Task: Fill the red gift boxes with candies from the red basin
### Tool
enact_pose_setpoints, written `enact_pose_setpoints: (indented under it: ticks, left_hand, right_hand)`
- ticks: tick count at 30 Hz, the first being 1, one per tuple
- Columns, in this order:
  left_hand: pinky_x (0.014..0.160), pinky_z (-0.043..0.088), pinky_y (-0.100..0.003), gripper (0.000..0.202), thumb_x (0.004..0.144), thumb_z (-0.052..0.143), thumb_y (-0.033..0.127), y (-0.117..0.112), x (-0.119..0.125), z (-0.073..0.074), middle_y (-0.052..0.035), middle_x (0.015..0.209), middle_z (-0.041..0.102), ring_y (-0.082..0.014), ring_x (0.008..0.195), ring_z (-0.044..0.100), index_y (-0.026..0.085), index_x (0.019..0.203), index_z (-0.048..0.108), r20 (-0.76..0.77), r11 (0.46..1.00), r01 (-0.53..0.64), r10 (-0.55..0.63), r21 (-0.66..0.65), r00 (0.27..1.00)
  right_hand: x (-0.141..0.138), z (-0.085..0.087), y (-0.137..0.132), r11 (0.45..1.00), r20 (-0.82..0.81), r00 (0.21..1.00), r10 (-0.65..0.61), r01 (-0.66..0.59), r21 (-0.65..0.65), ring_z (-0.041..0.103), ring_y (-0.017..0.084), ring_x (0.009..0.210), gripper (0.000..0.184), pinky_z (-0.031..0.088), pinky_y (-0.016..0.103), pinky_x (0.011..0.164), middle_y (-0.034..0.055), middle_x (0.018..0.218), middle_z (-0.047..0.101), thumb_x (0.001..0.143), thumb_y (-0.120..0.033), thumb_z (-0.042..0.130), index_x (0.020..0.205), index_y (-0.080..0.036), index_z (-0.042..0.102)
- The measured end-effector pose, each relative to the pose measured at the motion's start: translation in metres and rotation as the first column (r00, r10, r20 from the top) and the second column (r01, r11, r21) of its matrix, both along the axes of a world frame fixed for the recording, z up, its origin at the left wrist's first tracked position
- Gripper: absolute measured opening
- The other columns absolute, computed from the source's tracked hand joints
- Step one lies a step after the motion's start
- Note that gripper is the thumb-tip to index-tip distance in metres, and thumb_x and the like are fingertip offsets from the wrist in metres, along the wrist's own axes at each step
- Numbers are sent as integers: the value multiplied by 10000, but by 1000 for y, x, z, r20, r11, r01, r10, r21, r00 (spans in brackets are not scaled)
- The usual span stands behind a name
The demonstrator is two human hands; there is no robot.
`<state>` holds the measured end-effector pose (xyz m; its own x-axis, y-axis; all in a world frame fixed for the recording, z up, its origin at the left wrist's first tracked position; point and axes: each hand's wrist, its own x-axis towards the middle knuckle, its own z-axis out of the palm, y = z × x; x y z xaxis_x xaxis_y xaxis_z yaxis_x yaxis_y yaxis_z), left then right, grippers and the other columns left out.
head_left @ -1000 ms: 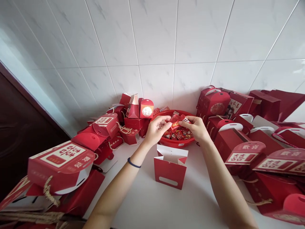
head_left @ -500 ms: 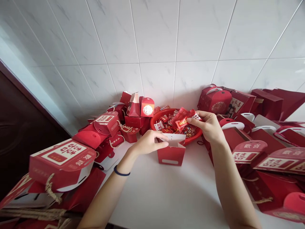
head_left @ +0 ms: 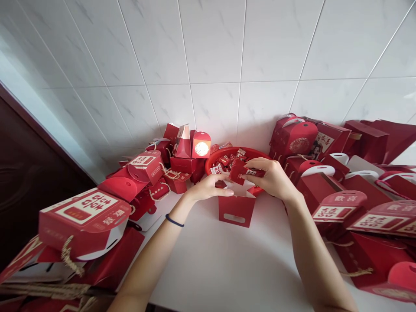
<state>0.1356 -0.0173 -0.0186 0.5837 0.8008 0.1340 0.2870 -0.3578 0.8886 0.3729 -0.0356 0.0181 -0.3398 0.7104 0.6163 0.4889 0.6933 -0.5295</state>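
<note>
A small red paper box point(head_left: 236, 211) stands open-topped on the white table, a pale slot in its front. My left hand point(head_left: 209, 188) is closed on its upper left rim, the thumb lying along the front edge. Above the box's opening, my right hand point(head_left: 271, 177) pinches red-wrapped candies point(head_left: 238, 170); how many is hidden by the fingers. Just behind stands a round red basin point(head_left: 258, 151) with many wrapped candies point(head_left: 222, 161) inside. The box and my right hand cover part of it.
Red gift boxes point(head_left: 84, 216) with rope handles are piled on the left, and more boxes point(head_left: 338, 199) crowd the right side. A smaller stack point(head_left: 188, 164) stands at the back left. A tiled wall point(head_left: 214, 52) rises behind the white table point(head_left: 221, 268).
My right hand has brought the candies left and down from over the basin to above the box. My left hand and the box have shifted slightly right.
</note>
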Motion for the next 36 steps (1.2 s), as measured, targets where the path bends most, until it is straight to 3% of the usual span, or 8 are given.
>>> enact_pose_setpoints:
  ticks: [4, 10, 18, 21, 26, 28, 32, 36]
  left_hand:
    - [947, 499, -382, 426, 738, 833, 368, 3, 0, -2, -87, 1188, 728, -255, 1056, 658, 190, 1116, 751, 16, 999, -14, 15, -44, 1000]
    - [958, 479, -364, 389, 764, 810, 332, 4, 0, -4, -79, 1278, 702, -246, 1124, 632, 216, 1131, 757, 69, 998, 44, -40, -50, 997]
    - [1011, 451, -403, 432, 728, 853, 368, 5, -3, -8, -91, 1320, 680, -287, 1203, 607, 222, 1125, 764, 36, 996, -26, 29, -85, 999]
    - [1027, 447, -407, 432, 738, 850, 387, 5, -2, -8, -97, 1338, 672, -296, 1257, 585, 222, 1128, 764, 61, 996, -6, 12, -90, 998]
    - [1022, 455, -396, 399, 761, 822, 380, 2, 0, -6, -92, 1372, 655, -298, 1281, 574, 208, 1117, 762, 78, 998, 28, -24, -52, 997]
    - [1011, 468, -400, 399, 773, 804, 384, 2, 0, -6, -86, 1345, 672, -302, 1278, 572, 209, 1128, 758, 67, 999, 26, -23, -46, 998]
    - [1000, 479, -404, 368, 784, 787, 368, 1, 0, -7, -78, 1339, 678, -292, 1245, 598, 224, 1122, 758, 65, 999, 29, -27, -24, 997]
    - [1009, 477, -419, 342, 790, 784, 371, 0, 0, -8, -87, 1357, 671, -294, 1235, 611, 231, 1101, 761, 46, 1000, -17, 17, -11, 999]
  right_hand:
    - [8, 3, -4, 998, -8, 999, 34, -34, -45, 687, 214, 847, 93, 530, 299, 740, 60, 942, 759, 813, -263, 736, 871, -196, 764]
    - [4, 5, -6, 982, 128, 979, 157, -141, -126, 679, 186, 819, 129, 518, 285, 747, 33, 904, 760, 832, -189, 651, 875, -202, 772]
    - [4, 7, -8, 965, -6, 987, 163, -161, -209, 681, 194, 865, 164, 512, 292, 776, 38, 946, 759, 828, -299, 698, 923, -184, 765]
    - [1, 6, -6, 963, -40, 984, 173, -178, -202, 609, 157, 774, 181, 470, 274, 704, 20, 851, 710, 832, -351, 723, 856, -172, 725]
    - [-11, -4, 2, 979, -102, 993, 55, -74, -190, 393, 95, 588, 384, 295, 263, 537, -36, 617, 495, 813, -458, 745, 640, -174, 553]
    - [-15, -7, 3, 970, -70, 996, 55, -70, -231, 427, 97, 577, 337, 318, 258, 538, -33, 625, 537, 809, -440, 746, 667, -174, 593]
    - [-18, -7, 2, 954, -55, 992, 112, -122, -275, 619, 149, 710, 206, 463, 266, 636, 29, 827, 723, 848, -369, 694, 917, -180, 737]
    - [-10, -1, -1, 969, -107, 989, 100, -122, -214, 654, 163, 748, 238, 508, 280, 673, 55, 886, 751, 871, -399, 676, 902, -176, 754]
